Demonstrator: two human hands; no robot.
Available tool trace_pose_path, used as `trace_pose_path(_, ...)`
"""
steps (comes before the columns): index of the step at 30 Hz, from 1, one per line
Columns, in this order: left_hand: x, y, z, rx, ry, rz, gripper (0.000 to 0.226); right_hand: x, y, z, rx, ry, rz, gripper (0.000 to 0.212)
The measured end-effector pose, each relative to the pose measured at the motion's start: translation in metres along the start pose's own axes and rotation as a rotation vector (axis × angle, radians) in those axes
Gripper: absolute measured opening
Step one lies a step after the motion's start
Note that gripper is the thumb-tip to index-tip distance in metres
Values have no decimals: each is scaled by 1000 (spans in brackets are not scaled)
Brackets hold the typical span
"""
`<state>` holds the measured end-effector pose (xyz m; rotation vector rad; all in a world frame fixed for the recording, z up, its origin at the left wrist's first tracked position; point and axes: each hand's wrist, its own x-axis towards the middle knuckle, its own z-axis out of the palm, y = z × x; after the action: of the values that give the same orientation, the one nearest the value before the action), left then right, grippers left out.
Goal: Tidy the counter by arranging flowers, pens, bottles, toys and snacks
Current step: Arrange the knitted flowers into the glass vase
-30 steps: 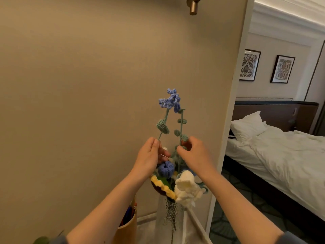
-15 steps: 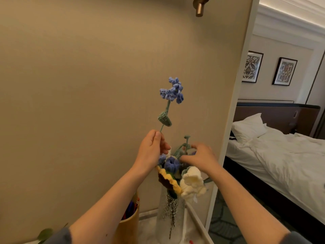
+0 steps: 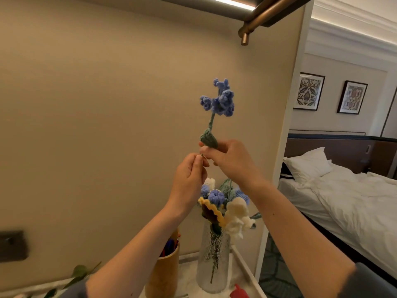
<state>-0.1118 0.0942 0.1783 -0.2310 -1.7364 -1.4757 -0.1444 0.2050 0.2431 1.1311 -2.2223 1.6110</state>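
A crocheted blue flower (image 3: pixel 220 102) on a green stem with one knitted leaf stands upright in the air, above a clear glass vase (image 3: pixel 212 263). My left hand (image 3: pixel 190 179) pinches its thin stem low down. Just above that, my right hand (image 3: pixel 231 161) pinches the stem at the leaf. The vase holds a bunch of crocheted flowers: a yellow sunflower (image 3: pixel 212 211), white blooms (image 3: pixel 237 218) and small blue ones. A wooden pen cup (image 3: pixel 164 272) with coloured pens stands left of the vase.
A red object (image 3: pixel 238 294) lies at the counter's right edge. Green leaves (image 3: pixel 79 274) show at the lower left. A brass rail (image 3: pixel 257 20) hangs overhead. A dark wall switch (image 3: pixel 11 246) is at left. A bed (image 3: pixel 343 190) lies beyond the partition.
The blue flower has been lifted higher, away from the bunch. My right hand left the flowers in the vase and came up to the stem at the leaf. The camera tilted upward.
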Motion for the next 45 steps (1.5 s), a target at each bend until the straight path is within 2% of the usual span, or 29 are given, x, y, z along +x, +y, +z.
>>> trace_pose_path(3, -12, 5, -11, -56, 13, -17, 34, -3, -6, 13, 36, -5, 2, 14)
trace_pose_path(10, -49, -8, -42, -128, 41, -126, 37, -19, -1, 55, 41, -59, 32, 21)
trace_pose_path(13, -60, -22, -49, -125, 61, -226, 38, -20, 2, 61, 12, -8, 37, 23)
trace_pose_path(16, -71, -49, -46, -77, 89, -394, 26, -25, 4, 54, 31, 12, 55, 19)
trace_pose_path(20, -88, -85, -28, 23, 4, -575, 24, -48, 16, 48, 45, 33, 75, 15)
trace_pose_path(27, -110, -120, 1, 188, -126, -659, 9, -96, 42, 37, -59, 115, 58, 16)
trace_pose_path(28, -111, -122, 5, 211, -154, -682, 11, -101, 43, 31, -68, 153, 45, 16)
trace_pose_path(31, -112, -128, 18, 248, -237, -750, 53, -113, 46, 12, -92, 270, 32, 17)
trace_pose_path(33, -111, -127, 29, 296, -254, -722, 69, -119, 49, 0, -88, 321, 45, 16)
trace_pose_path(37, -107, -132, 53, 409, -216, -665, 78, -130, 65, -17, -135, 340, 89, 16)
trace_pose_path(41, -103, -136, 74, 395, -24, -790, 89, -132, 86, -24, -151, 359, 154, 19)
trace_pose_path(45, -98, -149, 86, 398, 128, -799, 93, -128, 104, -28, -118, 369, 171, 17)
